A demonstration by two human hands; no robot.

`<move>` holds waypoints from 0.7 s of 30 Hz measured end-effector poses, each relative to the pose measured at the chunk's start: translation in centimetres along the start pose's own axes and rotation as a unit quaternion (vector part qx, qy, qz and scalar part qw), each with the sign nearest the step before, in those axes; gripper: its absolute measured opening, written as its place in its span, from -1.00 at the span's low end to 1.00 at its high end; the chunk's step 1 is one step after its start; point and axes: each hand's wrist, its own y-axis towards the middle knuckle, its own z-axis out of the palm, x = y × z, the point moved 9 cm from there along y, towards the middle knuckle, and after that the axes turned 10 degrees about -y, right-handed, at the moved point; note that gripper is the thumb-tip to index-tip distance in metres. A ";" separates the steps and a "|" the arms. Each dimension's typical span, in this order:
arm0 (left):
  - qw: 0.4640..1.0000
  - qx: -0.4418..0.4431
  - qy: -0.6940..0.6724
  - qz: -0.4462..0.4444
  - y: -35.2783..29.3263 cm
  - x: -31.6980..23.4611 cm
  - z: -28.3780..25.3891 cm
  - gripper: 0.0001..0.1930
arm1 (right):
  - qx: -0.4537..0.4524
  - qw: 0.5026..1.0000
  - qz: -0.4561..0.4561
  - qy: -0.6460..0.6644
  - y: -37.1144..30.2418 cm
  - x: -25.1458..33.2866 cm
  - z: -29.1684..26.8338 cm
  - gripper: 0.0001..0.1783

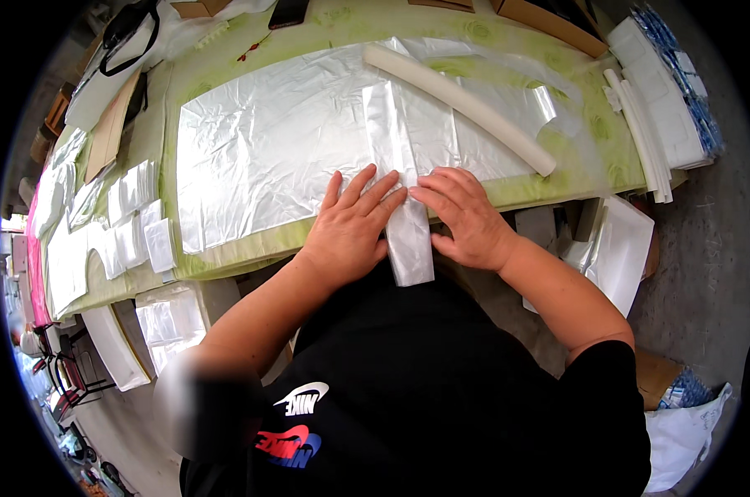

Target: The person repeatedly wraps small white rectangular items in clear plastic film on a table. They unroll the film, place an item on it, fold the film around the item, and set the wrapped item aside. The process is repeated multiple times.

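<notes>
Folded plastic strip [411, 247], one, long and narrow, translucent: laid crosswise to the near edge of the worktop [259, 247], about midway along it; lower end hangs past that edge toward the person, upper part rests on the plastic sheet.

Left hand [348, 225]: palm down, fingers spread and extended, fingertips on the strip, thumb by its left side; laid flat, not closed round anything.

Right hand [471, 217]: fingers together and lightly curled, index fingertip at the strip, thumb apart from the fingers, by its right side; whether it pinches the film cannot be told.

Plastic sheet [263, 137], clear, wrinkled, glossy: spread over the middle of the worktop, from near the far edge to close by the near edge.

Tube [462, 106], one, cream: lying slantwise on the sheet, right of the strip, lower end toward the near edge.

Dark phone [289, 12], one: at the far edge. Small red item [253, 50]: just in front of it.

Cardboard box [553, 29], one: at the far right corner.

White rods [637, 137], several, long: along the right edge.

Clear bags [132, 192], in stacks: toward the near left corner. Cardboard sheet [110, 132], brown: behind them, along the left side.
</notes>
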 end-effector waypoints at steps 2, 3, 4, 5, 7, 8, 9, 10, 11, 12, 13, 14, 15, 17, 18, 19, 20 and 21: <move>1.000 -0.012 0.001 -0.002 0.1 0.1 -0.3 -0.30 | 0.016 1.000 -0.002 -0.007 0.6 0.1 0.5 -0.14; 1.000 -0.018 0.001 -0.003 0.1 0.1 -0.4 -0.31 | 0.023 1.000 -0.003 -0.011 0.8 0.1 0.6 -0.15; 1.000 -0.015 -0.001 -0.005 0.3 0.2 -0.4 -0.33 | 0.024 1.000 -0.003 -0.001 1.0 -0.1 0.6 -0.18; 1.000 -0.011 -0.004 -0.006 0.5 0.3 -0.4 -0.35 | 0.025 1.000 -0.003 0.009 1.3 -0.4 0.6 -0.21; 1.000 -0.008 -0.009 -0.008 0.8 0.3 -0.5 -0.39 | 0.018 1.000 -0.003 0.015 1.6 -0.7 0.4 -0.29; 1.000 -0.009 -0.012 -0.008 1.0 0.3 -0.5 -0.40 | 0.011 1.000 -0.003 0.011 1.7 -0.7 0.1 -0.33; 1.000 -0.009 -0.016 -0.009 1.1 0.3 -0.5 -0.42 | 0.003 1.000 -0.003 0.007 1.9 -0.8 -0.2 -0.38; 0.999 -0.024 -0.034 -0.018 1.2 0.5 -0.9 -0.41 | -0.008 1.000 -0.015 0.011 2.1 -0.7 -0.6 -0.43; 0.997 -0.040 -0.052 -0.027 1.3 0.7 -1.2 -0.40 | -0.020 0.999 -0.026 0.016 2.5 -0.6 -1.0 -0.48; 0.995 -0.055 -0.070 -0.037 1.4 0.9 -1.5 -0.39 | -0.032 0.999 -0.038 0.020 2.7 -0.5 -1.3 -0.53; 0.993 -0.065 -0.090 -0.045 1.4 1.3 -1.6 -0.37 | -0.030 0.998 -0.037 0.031 2.8 -0.7 -1.2 -0.58; 0.990 -0.074 -0.110 -0.054 1.4 1.8 -1.6 -0.36 | -0.028 0.998 -0.036 0.042 3.0 -0.9 -1.0 -0.64; 0.986 -0.084 -0.130 -0.063 1.3 2.4 -1.5 -0.34 | -0.027 0.998 -0.035 0.053 3.1 -1.0 -0.9 -0.69; 0.981 -0.122 -0.133 -0.068 1.5 2.9 -1.7 -0.32 | 0.025 0.987 0.104 0.120 3.5 -3.6 0.7 -0.82; 0.976 -0.136 -0.147 -0.088 1.6 3.3 -1.8 -0.32 | 0.051 0.972 0.173 0.152 3.4 -4.6 1.7 -0.86; 0.970 -0.148 -0.162 -0.107 1.7 3.7 -1.8 -0.32 | 0.066 0.959 0.228 0.158 3.6 -5.2 2.0 -0.86; 0.968 -0.139 -0.167 -0.124 2.0 4.3 -1.7 -0.28 | 0.080 0.943 0.279 0.164 4.3 -5.4 2.1 -0.83; 0.967 -0.143 -0.167 -0.127 2.1 4.5 -1.8 -0.27 | 0.094 0.924 0.329 0.169 4.5 -5.8 2.5 -0.79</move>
